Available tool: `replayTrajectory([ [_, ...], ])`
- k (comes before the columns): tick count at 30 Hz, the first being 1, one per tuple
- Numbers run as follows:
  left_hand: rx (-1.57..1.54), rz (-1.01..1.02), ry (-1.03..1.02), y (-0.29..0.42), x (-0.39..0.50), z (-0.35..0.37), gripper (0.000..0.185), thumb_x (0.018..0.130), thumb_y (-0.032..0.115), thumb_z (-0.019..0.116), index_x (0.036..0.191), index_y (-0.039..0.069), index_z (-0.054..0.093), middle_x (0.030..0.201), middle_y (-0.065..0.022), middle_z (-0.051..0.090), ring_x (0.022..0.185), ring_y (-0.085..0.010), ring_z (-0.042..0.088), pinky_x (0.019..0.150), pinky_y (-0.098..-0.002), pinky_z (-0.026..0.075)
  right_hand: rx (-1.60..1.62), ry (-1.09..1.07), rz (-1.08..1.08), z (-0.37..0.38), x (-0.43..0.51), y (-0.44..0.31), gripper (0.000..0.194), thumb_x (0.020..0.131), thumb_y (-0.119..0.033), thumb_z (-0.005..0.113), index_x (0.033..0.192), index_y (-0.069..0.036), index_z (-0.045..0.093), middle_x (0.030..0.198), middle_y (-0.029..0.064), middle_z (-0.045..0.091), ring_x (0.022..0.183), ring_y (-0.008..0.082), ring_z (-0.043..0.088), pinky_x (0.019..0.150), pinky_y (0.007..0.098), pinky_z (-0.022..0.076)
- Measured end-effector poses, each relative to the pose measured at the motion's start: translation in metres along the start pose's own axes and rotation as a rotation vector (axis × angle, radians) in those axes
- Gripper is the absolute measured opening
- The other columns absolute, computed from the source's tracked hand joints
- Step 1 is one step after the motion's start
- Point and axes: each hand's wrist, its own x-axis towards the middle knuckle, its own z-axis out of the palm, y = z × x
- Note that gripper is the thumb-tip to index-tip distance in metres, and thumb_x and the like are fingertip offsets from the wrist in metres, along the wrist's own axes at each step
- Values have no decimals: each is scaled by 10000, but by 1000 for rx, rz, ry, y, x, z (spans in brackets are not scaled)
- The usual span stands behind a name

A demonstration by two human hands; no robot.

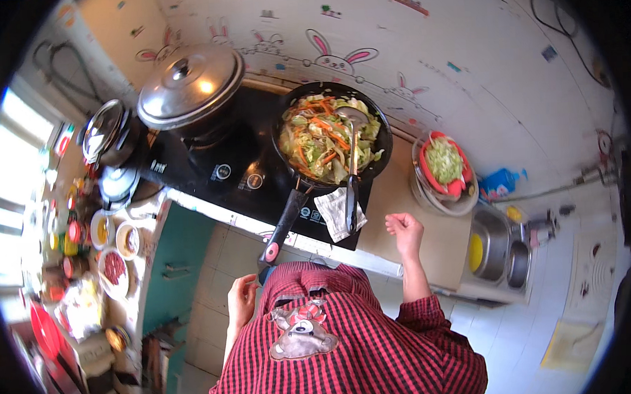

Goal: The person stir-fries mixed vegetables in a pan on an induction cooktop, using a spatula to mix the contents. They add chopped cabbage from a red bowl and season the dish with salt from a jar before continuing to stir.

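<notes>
A black wok (385, 142) on the gas stove holds sliced cabbage and carrot strips (321, 137). A metal spatula (353, 159) lies in it, its black handle resting over the rim above a folded grey cloth (339, 213). My right hand (405, 233) hovers by the counter edge, right of the cloth, fingers curled, touching nothing; whether anything is inside the curl cannot be told. My left hand (243, 299) is low, beside my pyjamas and below the tip of the wok's handle (285, 226), fingers bent, with no object visible in it.
A large lidded pot (192, 86) stands on the stove's left, beside a smaller dark pot (107, 134). Right of the wok, a red colander (463, 163) holds shredded cabbage. Beyond are a blue bottle (497, 184) and a steel sink (492, 248). Bowls (114, 272) and jars crowd the left counter.
</notes>
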Motion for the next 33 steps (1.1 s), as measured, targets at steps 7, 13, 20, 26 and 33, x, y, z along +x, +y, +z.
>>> replayTrajectory([
  [7,55,121,-143,-9,74,-77,204,919,29,600,1117,29,649,999,-124,663,822,-200,692,698,-307,533,-582,152,-369,68,-25,16,200,903,-221,699,898,-22,707,922,176,695,1008,264,654,898,385,512],
  [13,115,146,-260,6,118,-105,209,917,33,601,1121,25,645,1017,-140,667,849,-228,703,738,-312,550,-188,344,2,68,-43,-30,75,857,-66,716,896,-4,732,748,97,720,592,135,670,582,257,521],
  [20,4,350,-472,69,156,-61,245,945,81,595,1182,31,632,1059,-144,670,880,-242,696,785,-322,550,-695,148,-218,92,-51,-135,623,853,-413,723,1302,-21,541,1175,205,573,1048,354,621,875,433,506],
  [26,-426,144,-888,131,152,-4,474,1053,345,466,1348,-26,466,1187,-113,631,956,-158,653,814,-293,523,-808,41,-248,108,-17,-146,606,902,-223,630,1393,34,384,1194,297,550,1037,440,611,868,495,518],
  [33,-512,-50,-804,153,143,25,312,1036,332,513,1044,23,469,787,-46,622,502,-108,568,442,-242,434,-641,91,-313,81,33,-141,418,1011,-268,463,1330,-1,496,1015,259,674,931,428,652,814,504,509],
])
